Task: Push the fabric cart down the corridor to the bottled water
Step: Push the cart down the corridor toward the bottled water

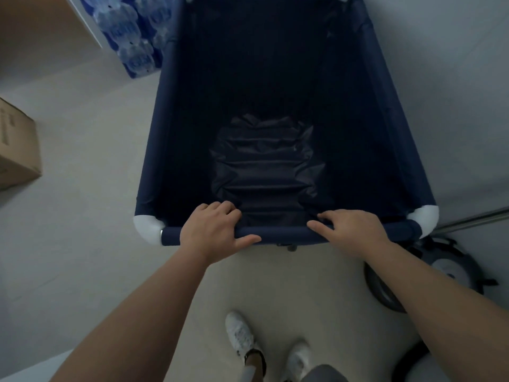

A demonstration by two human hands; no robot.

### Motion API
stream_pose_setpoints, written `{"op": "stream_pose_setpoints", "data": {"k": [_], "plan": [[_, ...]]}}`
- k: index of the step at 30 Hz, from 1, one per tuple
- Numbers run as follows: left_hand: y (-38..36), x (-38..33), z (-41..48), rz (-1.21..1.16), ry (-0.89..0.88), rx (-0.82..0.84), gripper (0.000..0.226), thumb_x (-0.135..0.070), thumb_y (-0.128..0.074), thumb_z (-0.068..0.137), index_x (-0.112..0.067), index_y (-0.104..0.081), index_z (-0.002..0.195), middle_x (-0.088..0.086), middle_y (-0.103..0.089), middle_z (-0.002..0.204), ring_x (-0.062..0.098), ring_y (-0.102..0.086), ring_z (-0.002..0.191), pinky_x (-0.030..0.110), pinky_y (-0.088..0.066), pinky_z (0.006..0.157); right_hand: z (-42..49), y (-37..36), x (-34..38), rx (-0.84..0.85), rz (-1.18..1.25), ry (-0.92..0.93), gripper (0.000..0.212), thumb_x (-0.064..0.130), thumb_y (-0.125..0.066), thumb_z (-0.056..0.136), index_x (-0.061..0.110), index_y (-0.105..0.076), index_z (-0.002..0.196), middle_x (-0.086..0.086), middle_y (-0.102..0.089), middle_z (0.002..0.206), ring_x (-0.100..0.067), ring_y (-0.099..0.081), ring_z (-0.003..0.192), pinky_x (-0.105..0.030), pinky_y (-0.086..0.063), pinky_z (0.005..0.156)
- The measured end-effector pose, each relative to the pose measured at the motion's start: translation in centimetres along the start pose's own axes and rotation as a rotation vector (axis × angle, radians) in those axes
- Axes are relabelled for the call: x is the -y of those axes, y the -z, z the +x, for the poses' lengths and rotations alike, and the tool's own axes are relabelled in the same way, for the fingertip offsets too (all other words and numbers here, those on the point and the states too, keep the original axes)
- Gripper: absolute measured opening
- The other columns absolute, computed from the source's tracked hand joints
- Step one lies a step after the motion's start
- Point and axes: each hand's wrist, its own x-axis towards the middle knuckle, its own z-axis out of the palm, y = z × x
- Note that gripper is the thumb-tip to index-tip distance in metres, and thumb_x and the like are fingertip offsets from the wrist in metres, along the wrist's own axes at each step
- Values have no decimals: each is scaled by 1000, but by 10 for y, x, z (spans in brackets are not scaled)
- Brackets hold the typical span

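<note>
Both forearms led to the left hand [212, 232] and right hand [355, 230], whose grip was closed over the fabric cart [176, 133] rail, so only a short, slow push was needed toward the bottled water [132, 37].

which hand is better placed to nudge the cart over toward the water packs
Right, probably. The bottled water sits off the fabric cart's far left corner. Both hands rest on the near rail; pushing harder with the right hand should swing the front leftward, while the left hand steadies.

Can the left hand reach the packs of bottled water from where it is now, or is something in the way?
Probably not yet. The left hand rests on the near rail of the fabric cart, and the bottled water stands on the floor by the cart's far left corner. The floor along the cart's left side looks free for stepping closer.
</note>
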Motion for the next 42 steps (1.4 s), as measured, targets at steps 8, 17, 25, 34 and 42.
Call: {"op": "stream_pose_setpoints", "data": {"k": [8, 17, 25, 34, 42], "plan": [[4, -3, 51, -18, 64, 19, 85, -90, -15, 83, -24, -66, 96, -5, -63, 101, 19, -59, 86, 37, -44, 77, 57, 23, -32, 8, -6, 50, 110, 96, 7, 66, 39, -61, 133, 12, -66, 123, -16, -63, 107, -36, -43, 74], [7, -47, 97, -28, 182, 27, 91, -91, -13, 82, -24, -68, 106, -4, -65, 110, 20, -61, 93, 40, -47, 84, 103, 42, -96, -20, -28, 172, 109, 97, 6, 68, 39, -62, 132, 14, -66, 126, -14, -64, 105, -34, -39, 69], [6, -93, 145, -43, 262, -27, 89, -90, -15, 83, -23, -68, 104, -3, -65, 107, 20, -61, 92, 40, -47, 82, 144, 68, -157, -16, -85, 261, 108, 95, 7, 69, 39, -64, 128, 13, -68, 123, -16, -64, 105, -34, -39, 67], [10, -107, 172, -49, 302, -5, 85, -89, -20, 83, -23, -69, 105, -4, -66, 109, 20, -62, 95, 40, -47, 84, 172, 76, -181, -2, -107, 277, 88, 87, -4, 82, 39, -64, 125, 10, -69, 117, -20, -65, 100, -37, -41, 69], [12, -115, 207, -57, 317, -39, 77, -84, -25, 87, -22, -69, 95, -4, -65, 100, 19, -60, 86, 37, -44, 78, 210, 95, -201, 28, -132, 270, 84, 81, -7, 84, 37, -66, 123, 9, -69, 113, -20, -65, 96, -36, -43, 67]]}}
